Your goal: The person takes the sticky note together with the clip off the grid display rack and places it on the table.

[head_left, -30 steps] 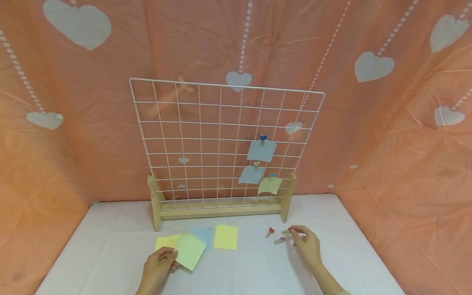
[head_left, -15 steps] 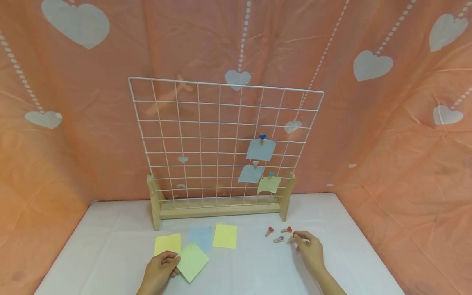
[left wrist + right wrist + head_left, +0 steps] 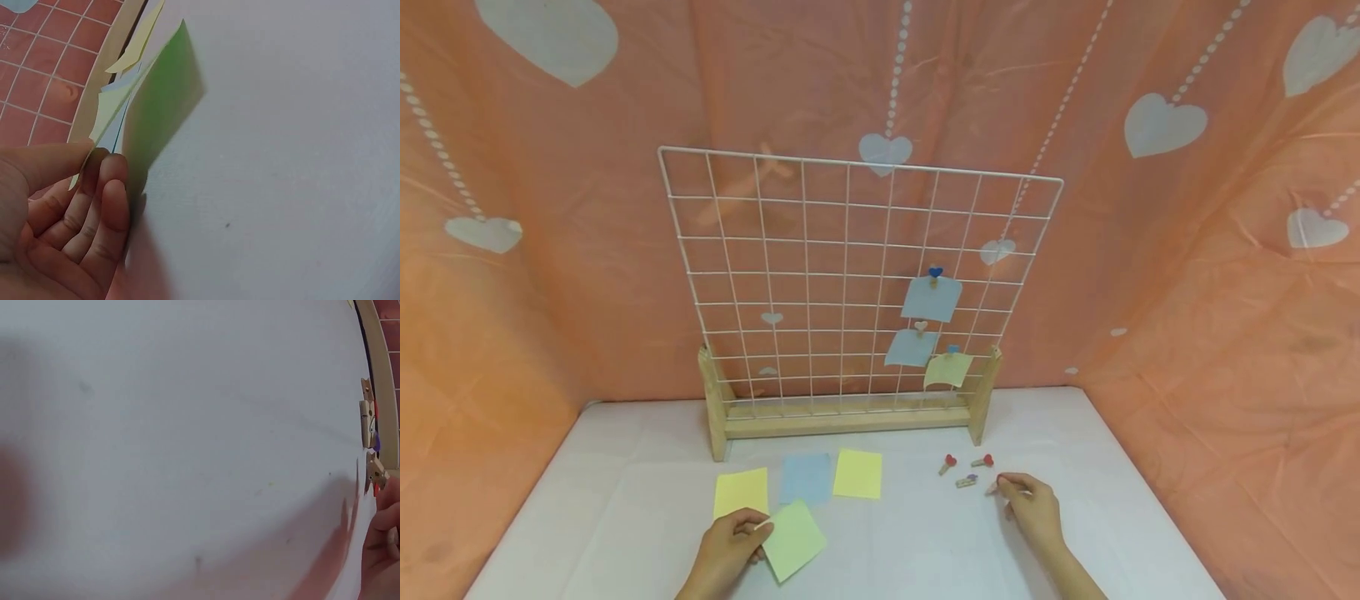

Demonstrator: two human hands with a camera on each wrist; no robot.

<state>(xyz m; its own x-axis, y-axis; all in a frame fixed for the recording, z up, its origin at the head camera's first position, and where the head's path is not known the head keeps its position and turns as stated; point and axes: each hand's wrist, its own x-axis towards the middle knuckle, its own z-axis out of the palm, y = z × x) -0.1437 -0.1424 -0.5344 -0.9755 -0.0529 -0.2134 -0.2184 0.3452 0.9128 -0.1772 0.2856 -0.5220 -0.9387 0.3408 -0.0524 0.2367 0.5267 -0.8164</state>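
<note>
My left hand [image 3: 724, 548] pinches a light green sticky note [image 3: 795, 542] by its left corner, tilted just above the white table. In the left wrist view, the thumb and curled fingers of the left hand [image 3: 69, 219] grip the note's edge. At the right, my right hand [image 3: 1033, 508] pinches a small wooden clothespin [image 3: 992, 487] between thumb and fingertips. Close by lie a clothespin with a purple top [image 3: 967, 481] and two red-heart clothespins [image 3: 950, 463] [image 3: 983, 461]. The right wrist view catches only part of the right hand [image 3: 381, 544], at its edge.
Yellow [image 3: 741, 492], blue [image 3: 806, 477] and another yellow sticky note [image 3: 857, 474] lie before a white wire grid [image 3: 827, 267] on a wooden stand [image 3: 850, 423]. Two blue notes [image 3: 931, 300] and a yellow-green note [image 3: 948, 372] hang clipped on its right side.
The green note has come towards me and slightly right, uncovering more of the blue one. My right hand has drawn a clothespin away from the others, a little nearer to me.
</note>
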